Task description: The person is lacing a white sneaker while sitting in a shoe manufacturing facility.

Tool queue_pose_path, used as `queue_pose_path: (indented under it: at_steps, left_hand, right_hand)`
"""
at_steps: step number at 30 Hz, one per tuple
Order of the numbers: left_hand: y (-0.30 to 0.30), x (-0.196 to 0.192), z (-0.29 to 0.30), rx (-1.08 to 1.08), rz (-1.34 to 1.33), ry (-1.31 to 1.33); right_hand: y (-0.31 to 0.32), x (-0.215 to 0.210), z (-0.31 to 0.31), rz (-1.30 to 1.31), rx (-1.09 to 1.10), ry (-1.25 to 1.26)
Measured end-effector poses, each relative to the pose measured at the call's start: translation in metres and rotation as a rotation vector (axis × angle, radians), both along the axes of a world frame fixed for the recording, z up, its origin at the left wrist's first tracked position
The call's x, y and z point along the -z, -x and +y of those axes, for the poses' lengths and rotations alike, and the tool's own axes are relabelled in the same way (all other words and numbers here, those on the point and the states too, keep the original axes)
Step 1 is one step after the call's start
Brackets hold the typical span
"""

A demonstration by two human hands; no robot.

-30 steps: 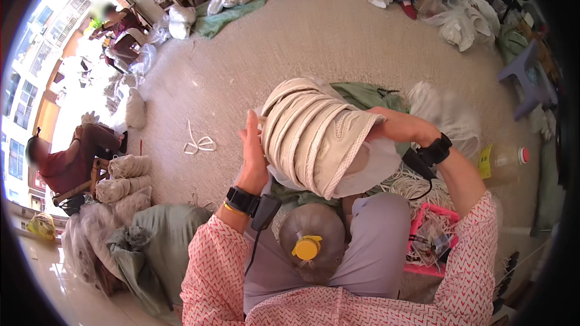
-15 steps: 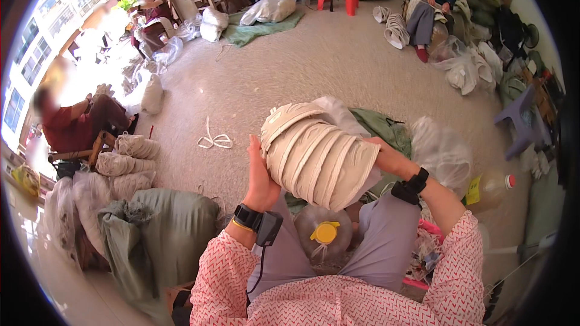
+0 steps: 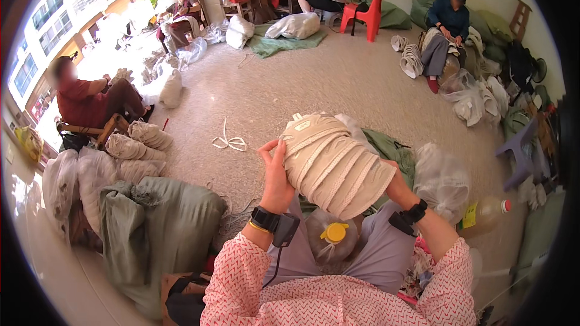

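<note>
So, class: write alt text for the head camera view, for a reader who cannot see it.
A seated person holds a stack of beige cloth pieces between the left hand and the right hand, above a plastic jug with a yellow cap. Other people sit around the floor among cloth bundles.

Right hand point(image 3: 396, 187) mostly hidden behind the beige stacked bundle point(image 3: 332, 163) at centre; can't tell its grip.
</note>
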State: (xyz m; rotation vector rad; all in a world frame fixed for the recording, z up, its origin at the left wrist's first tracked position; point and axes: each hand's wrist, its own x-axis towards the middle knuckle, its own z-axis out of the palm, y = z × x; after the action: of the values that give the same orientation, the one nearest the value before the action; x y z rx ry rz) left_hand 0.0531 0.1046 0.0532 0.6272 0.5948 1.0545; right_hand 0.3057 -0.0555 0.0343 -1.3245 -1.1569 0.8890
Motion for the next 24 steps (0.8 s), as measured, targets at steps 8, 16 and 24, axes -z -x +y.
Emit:
queue_pose_path:
  at_steps: [8, 16, 24]
  left_hand:
    - [0.0, 0.001, -0.005, 0.243, 0.021, -0.244]
    - [-0.004, -0.011, -0.009, 0.222, 0.017, -0.276]
    - [-0.011, -0.019, -0.015, 0.177, 0.056, -0.314]
  right_hand:
    - [-0.01, 0.014, -0.031, -0.09, 0.017, 0.034]
    - [0.007, 0.017, -0.054, 0.021, 0.191, 0.03]
    - [0.026, 0.011, -0.04, -0.236, 0.187, -0.174]
